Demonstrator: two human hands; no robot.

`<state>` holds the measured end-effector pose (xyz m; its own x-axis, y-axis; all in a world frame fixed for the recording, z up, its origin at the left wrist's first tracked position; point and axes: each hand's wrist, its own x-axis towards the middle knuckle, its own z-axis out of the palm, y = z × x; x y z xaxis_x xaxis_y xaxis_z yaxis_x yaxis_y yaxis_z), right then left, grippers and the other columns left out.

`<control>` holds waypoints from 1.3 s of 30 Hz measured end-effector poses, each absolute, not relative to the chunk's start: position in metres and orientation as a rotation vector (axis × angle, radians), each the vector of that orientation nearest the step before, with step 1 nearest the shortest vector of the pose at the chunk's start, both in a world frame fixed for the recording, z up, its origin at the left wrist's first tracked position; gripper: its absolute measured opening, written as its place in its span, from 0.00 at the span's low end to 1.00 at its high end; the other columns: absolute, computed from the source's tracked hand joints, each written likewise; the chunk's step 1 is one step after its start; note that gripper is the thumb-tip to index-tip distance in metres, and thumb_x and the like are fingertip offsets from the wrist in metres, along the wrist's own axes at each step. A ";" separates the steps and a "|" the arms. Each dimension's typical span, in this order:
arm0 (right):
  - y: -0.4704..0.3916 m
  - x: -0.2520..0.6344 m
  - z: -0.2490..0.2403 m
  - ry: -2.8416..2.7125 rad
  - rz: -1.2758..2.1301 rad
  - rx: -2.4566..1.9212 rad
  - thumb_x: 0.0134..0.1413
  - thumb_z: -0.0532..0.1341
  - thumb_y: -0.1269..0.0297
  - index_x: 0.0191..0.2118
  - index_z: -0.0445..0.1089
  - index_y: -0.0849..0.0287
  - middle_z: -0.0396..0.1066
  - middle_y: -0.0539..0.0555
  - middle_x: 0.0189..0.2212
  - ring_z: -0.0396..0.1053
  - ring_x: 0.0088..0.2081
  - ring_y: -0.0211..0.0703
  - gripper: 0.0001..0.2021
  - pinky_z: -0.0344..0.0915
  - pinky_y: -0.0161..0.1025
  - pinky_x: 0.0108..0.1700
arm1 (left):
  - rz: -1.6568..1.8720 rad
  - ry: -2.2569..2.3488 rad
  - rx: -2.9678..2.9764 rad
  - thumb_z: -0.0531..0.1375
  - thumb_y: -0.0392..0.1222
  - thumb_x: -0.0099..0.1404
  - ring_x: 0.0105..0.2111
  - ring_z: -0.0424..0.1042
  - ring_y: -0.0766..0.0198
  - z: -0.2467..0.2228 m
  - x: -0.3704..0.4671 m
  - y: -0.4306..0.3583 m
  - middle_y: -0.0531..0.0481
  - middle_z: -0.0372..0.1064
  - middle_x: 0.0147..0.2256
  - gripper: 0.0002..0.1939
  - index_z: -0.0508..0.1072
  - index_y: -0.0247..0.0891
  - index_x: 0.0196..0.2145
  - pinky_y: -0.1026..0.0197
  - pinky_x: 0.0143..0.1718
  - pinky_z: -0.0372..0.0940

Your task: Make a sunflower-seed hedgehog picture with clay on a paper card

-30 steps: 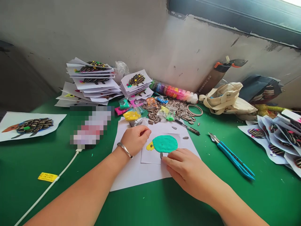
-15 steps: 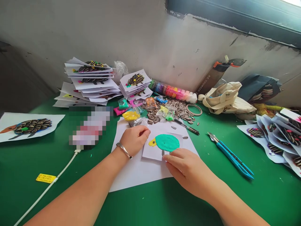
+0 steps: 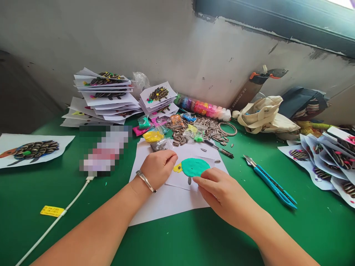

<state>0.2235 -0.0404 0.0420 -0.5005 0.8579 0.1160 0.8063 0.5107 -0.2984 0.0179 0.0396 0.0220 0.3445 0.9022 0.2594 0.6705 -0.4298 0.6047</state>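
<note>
On a white card [image 3: 177,180] is a flat turquoise clay oval [image 3: 195,167] with a yellow clay head [image 3: 178,168] at its left end. A dark eye dot shows on the head, and one grey clay leg [image 3: 189,181] hangs below the oval. My left hand [image 3: 157,168], wearing a silver bangle, is closed by the card's left edge; whatever it may hold is hidden. The fingers of my right hand [image 3: 222,186] are pressed together over the oval's lower right edge, hiding what lies beneath them.
Larger white paper [image 3: 163,207] lies under the card. Behind are sunflower seeds [image 3: 210,127], a yellow clay bag [image 3: 153,136], a pen [image 3: 219,148] and a tape ring [image 3: 227,128]. A blue utility knife [image 3: 271,181] lies right. Stacked seed pictures [image 3: 111,99] stand back left.
My right hand has shifted slightly right and up along the oval's lower edge, uncovering more of the card beside the grey leg. My left hand stays closed by the card.
</note>
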 end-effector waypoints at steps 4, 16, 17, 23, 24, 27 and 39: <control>-0.038 0.221 0.040 -2.594 0.229 -1.459 0.60 0.51 0.71 0.45 0.70 0.56 0.65 0.55 0.30 0.63 0.33 0.42 0.13 0.59 0.39 0.33 | 0.896 1.394 2.290 0.52 0.40 0.65 0.32 0.72 0.63 0.022 0.018 0.036 0.53 0.75 0.31 0.11 0.75 0.40 0.34 0.63 0.35 0.61; -0.034 0.228 0.037 -2.466 0.407 -1.443 0.61 0.51 0.70 0.51 0.67 0.52 0.67 0.53 0.28 0.64 0.32 0.42 0.16 0.59 0.37 0.31 | 0.726 1.428 2.288 0.51 0.42 0.65 0.38 0.73 0.59 0.013 0.016 0.041 0.50 0.76 0.38 0.12 0.74 0.41 0.39 0.60 0.40 0.65; -0.034 0.227 0.036 -2.488 0.373 -1.427 0.61 0.51 0.70 0.51 0.67 0.52 0.67 0.53 0.28 0.64 0.32 0.42 0.16 0.59 0.37 0.32 | 0.718 1.430 2.289 0.51 0.42 0.65 0.39 0.73 0.59 0.013 0.016 0.042 0.50 0.76 0.38 0.12 0.74 0.41 0.39 0.59 0.41 0.65; -0.036 0.219 0.034 -2.639 0.210 -1.437 0.60 0.52 0.72 0.50 0.67 0.53 0.65 0.54 0.31 0.62 0.33 0.42 0.16 0.58 0.40 0.37 | 0.682 1.444 2.314 0.51 0.42 0.64 0.39 0.73 0.58 0.011 0.017 0.042 0.49 0.75 0.38 0.13 0.74 0.40 0.40 0.59 0.40 0.65; -0.036 0.219 0.035 -2.644 0.217 -1.450 0.60 0.52 0.72 0.50 0.67 0.53 0.65 0.54 0.31 0.62 0.34 0.42 0.16 0.58 0.40 0.38 | 0.677 1.444 2.313 0.52 0.41 0.64 0.39 0.73 0.58 0.011 0.018 0.042 0.49 0.75 0.38 0.13 0.74 0.40 0.41 0.59 0.40 0.65; -0.037 0.219 0.036 -2.637 0.263 -1.470 0.60 0.52 0.71 0.52 0.65 0.52 0.65 0.54 0.32 0.62 0.35 0.43 0.16 0.57 0.40 0.38 | 0.665 1.443 2.306 0.52 0.41 0.64 0.39 0.73 0.57 0.011 0.018 0.041 0.48 0.75 0.39 0.13 0.74 0.39 0.41 0.58 0.40 0.65; -0.035 0.219 0.036 -2.608 0.249 -1.431 0.60 0.53 0.70 0.50 0.66 0.52 0.64 0.53 0.30 0.62 0.34 0.42 0.14 0.59 0.40 0.37 | 0.668 1.424 2.314 0.51 0.40 0.63 0.40 0.73 0.57 0.012 0.019 0.042 0.47 0.75 0.39 0.14 0.74 0.38 0.41 0.57 0.42 0.66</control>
<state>0.2188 -0.0352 0.0359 -0.5309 0.8455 0.0569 0.8194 0.5294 -0.2198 0.0189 0.0423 0.0125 0.3865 0.8977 0.2116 0.7368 -0.4386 0.5145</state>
